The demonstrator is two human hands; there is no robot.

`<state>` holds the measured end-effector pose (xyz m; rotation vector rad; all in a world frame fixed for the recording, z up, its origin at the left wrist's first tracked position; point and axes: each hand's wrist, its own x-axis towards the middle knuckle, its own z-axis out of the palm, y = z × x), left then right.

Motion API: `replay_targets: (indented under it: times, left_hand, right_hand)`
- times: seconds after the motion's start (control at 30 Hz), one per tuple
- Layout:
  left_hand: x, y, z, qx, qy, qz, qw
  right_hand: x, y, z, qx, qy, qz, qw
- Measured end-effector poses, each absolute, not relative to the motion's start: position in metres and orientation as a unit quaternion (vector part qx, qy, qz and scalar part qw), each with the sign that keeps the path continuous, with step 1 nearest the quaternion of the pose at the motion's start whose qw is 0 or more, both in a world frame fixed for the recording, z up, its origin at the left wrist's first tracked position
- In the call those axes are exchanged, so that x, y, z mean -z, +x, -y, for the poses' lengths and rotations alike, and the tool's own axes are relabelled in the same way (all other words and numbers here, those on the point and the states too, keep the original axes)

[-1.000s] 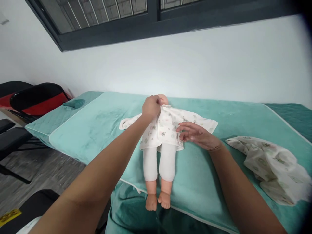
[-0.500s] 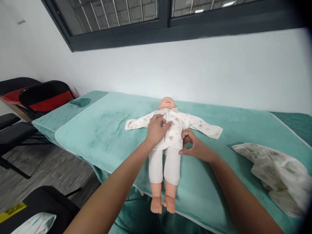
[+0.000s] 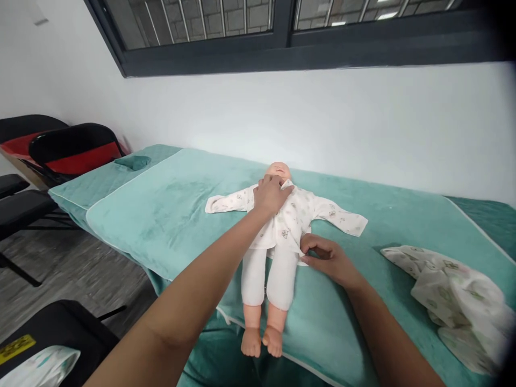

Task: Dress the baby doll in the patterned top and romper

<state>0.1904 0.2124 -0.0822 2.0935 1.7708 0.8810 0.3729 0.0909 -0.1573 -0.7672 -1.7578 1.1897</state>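
A baby doll [image 3: 253,279] lies on its back on a teal padded bed cover [image 3: 161,215], its feet toward me. It wears a white baby shirt [image 3: 296,209] with small printed figures, and its legs are white above bare shins. My left hand [image 3: 272,196] is at the shirt's collar, just below the doll's chin, with fingers curled and thumb against the front edge; part of the neckline is hidden under it. My right hand [image 3: 328,258] pinches the shirt's lower side hem beside the doll's hip. Both sleeves are spread outward.
A crumpled white printed cloth [image 3: 455,295] lies on the bed at the right. Black folding chairs [image 3: 76,145] stand at the left, and a black seat [image 3: 56,338] with a white cloth is at lower left. Behind the bed is a white wall [image 3: 322,118] under a window.
My left hand has moved up from the middle of the shirt front to the collar. My right hand has shifted slightly down, and its fingers have closed at the hem.
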Motion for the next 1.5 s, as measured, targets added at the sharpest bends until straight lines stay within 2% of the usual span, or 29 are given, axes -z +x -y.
replay_targets:
  times: [0.13, 0.3, 0.4, 0.5, 0.67, 0.77, 0.87, 1.0, 1.17, 1.37, 1.5]
  left_hand:
    - [0.083, 0.193, -0.225, -0.303, 0.712, -0.626, 0.102]
    - [0.086, 0.182, -0.234, -0.34, 0.652, -0.661, 0.15]
    - [0.087, 0.178, -0.242, -0.342, 0.643, -0.671, 0.139]
    - [0.089, 0.179, -0.247, -0.326, 0.66, -0.669, 0.105]
    - [0.096, 0.182, -0.244, -0.352, 0.659, -0.655, 0.11]
    - [0.103, 0.176, -0.235, -0.405, 0.657, -0.624, 0.121]
    - [0.113, 0.153, -0.222, -0.414, 0.689, -0.59, 0.074]
    - [0.134, 0.087, -0.207, -0.31, 0.737, -0.6, -0.009]
    - [0.155, -0.006, -0.196, -0.165, 0.731, -0.662, -0.014]
    - [0.157, -0.033, -0.202, -0.152, 0.725, -0.664, -0.1]
    - [0.16, -0.034, -0.215, -0.158, 0.674, -0.716, -0.095]
  right_hand:
    - [0.157, 0.374, -0.089, -0.522, -0.293, 0.681, 0.423]
    - [0.158, 0.37, -0.095, -0.513, -0.369, 0.616, 0.47]
    - [0.163, 0.371, -0.106, -0.411, -0.504, 0.542, 0.532]
    - [0.172, 0.379, -0.119, -0.29, -0.613, 0.481, 0.556]
    - [0.189, 0.396, -0.137, -0.104, -0.655, 0.516, 0.542]
    - [0.197, 0.399, -0.138, -0.033, -0.641, 0.557, 0.527]
    - [0.198, 0.396, -0.135, -0.017, -0.646, 0.578, 0.499]
    - [0.19, 0.386, -0.129, -0.017, -0.729, 0.554, 0.402]
    - [0.181, 0.375, -0.128, -0.029, -0.784, 0.549, 0.288]
    - [0.182, 0.38, -0.154, 0.05, -0.753, 0.605, 0.255]
    - [0.183, 0.385, -0.185, 0.081, -0.726, 0.636, 0.247]
